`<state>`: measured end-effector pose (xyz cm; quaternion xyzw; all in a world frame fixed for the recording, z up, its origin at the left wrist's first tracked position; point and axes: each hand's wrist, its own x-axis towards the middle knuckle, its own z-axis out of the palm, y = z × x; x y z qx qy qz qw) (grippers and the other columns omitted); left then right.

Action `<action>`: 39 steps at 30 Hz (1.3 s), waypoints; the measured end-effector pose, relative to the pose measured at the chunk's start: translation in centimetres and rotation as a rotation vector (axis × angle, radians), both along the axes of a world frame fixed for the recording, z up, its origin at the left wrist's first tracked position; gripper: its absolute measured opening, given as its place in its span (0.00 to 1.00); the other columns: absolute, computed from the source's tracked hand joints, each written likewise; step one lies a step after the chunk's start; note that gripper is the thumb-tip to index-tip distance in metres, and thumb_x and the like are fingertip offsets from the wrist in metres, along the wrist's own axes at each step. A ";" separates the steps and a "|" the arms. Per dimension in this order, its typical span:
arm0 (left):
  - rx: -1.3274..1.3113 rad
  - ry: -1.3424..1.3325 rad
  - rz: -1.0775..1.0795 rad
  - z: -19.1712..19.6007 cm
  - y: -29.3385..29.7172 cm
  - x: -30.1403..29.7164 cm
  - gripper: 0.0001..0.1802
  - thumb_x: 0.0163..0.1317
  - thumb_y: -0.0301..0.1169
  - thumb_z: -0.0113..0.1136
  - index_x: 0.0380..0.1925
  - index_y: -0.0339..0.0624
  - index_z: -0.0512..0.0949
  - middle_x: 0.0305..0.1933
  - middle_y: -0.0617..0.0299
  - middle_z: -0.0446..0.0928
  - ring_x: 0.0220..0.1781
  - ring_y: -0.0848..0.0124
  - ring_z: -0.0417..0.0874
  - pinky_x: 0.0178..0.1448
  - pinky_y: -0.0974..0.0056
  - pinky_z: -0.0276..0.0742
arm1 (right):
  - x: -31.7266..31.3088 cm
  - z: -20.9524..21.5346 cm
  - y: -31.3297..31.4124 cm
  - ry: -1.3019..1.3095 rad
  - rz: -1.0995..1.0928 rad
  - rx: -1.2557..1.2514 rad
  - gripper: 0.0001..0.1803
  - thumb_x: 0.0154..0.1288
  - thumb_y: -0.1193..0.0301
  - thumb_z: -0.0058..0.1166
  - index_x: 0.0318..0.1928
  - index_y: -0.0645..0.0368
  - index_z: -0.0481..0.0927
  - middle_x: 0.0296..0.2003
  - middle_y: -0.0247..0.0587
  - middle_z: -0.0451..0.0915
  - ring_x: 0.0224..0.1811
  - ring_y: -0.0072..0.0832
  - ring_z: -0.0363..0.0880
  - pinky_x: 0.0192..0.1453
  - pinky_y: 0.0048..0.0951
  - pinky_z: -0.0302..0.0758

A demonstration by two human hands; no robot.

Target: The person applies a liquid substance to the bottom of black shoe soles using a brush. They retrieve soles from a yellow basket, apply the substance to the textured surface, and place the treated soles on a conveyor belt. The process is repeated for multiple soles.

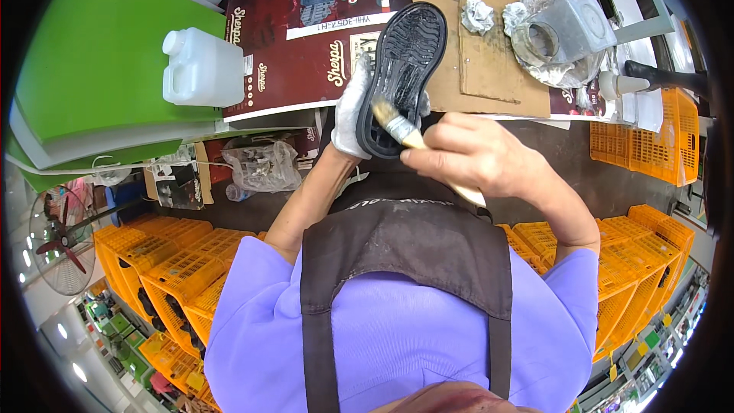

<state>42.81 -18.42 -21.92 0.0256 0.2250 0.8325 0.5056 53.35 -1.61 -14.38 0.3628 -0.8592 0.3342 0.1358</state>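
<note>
A black shoe sole [414, 42] with a raised rim and a wet-looking inner face is held up in front of me. My left hand [351, 116], in a white glove, grips it from beneath and along its left edge. Bare, my right hand [475, 154] is closed round the pale handle of a paintbrush [401, 129]. The brush's bristles touch the inside of the sole near its lower end.
On the bench stand a white plastic jug [202, 69] at left and a cut-open clear container [569, 29] on plastic wrap at right. Crumpled white wads [478, 16] lie on cardboard [501, 69]. Orange crates [644, 138] stand at right and behind me; a fan [63, 241] is at left.
</note>
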 end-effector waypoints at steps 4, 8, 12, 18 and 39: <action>0.028 -0.055 -0.068 -0.3 -0.3 -0.5 0.39 0.68 0.63 0.27 0.59 0.41 0.67 0.41 0.46 0.79 0.34 0.59 0.83 0.33 0.58 0.83 | 0.6 -0.1 -0.4 -0.135 0.129 -0.114 0.15 0.57 0.73 0.59 0.46 0.61 0.78 0.29 0.36 0.71 0.30 0.32 0.72 0.30 0.33 0.73; -0.062 -0.135 0.012 -0.3 0.0 -0.4 0.39 0.69 0.62 0.28 0.59 0.40 0.68 0.44 0.49 0.79 0.38 0.60 0.83 0.35 0.57 0.83 | -0.5 -0.4 0.6 -0.399 0.105 -0.462 0.10 0.57 0.74 0.62 0.40 0.63 0.84 0.32 0.43 0.82 0.30 0.29 0.80 0.33 0.29 0.76; -0.130 -0.050 -0.036 -0.3 -0.4 -0.3 0.39 0.68 0.62 0.29 0.58 0.39 0.69 0.45 0.49 0.79 0.39 0.59 0.83 0.37 0.56 0.84 | -2.5 1.1 2.5 -0.964 -0.332 -0.610 0.13 0.62 0.64 0.59 0.37 0.62 0.85 0.27 0.35 0.82 0.27 0.17 0.78 0.30 0.20 0.75; 0.118 -0.050 -0.210 -0.4 -1.2 -0.8 0.36 0.69 0.60 0.30 0.58 0.42 0.69 0.43 0.45 0.79 0.37 0.56 0.83 0.35 0.54 0.85 | -4.8 -1.1 3.8 -0.288 -0.564 -0.442 0.10 0.62 0.70 0.58 0.42 0.60 0.83 0.27 0.35 0.80 0.27 0.23 0.77 0.30 0.24 0.74; -0.279 0.781 0.335 1.4 -3.5 -2.6 0.25 0.74 0.41 0.38 0.63 0.34 0.62 0.55 0.59 0.74 0.54 0.73 0.75 0.59 0.68 0.69 | -3.1 0.8 -2.7 0.050 -0.386 -0.198 0.09 0.52 0.81 0.61 0.35 0.62 0.80 0.24 0.41 0.81 0.23 0.32 0.81 0.27 0.28 0.77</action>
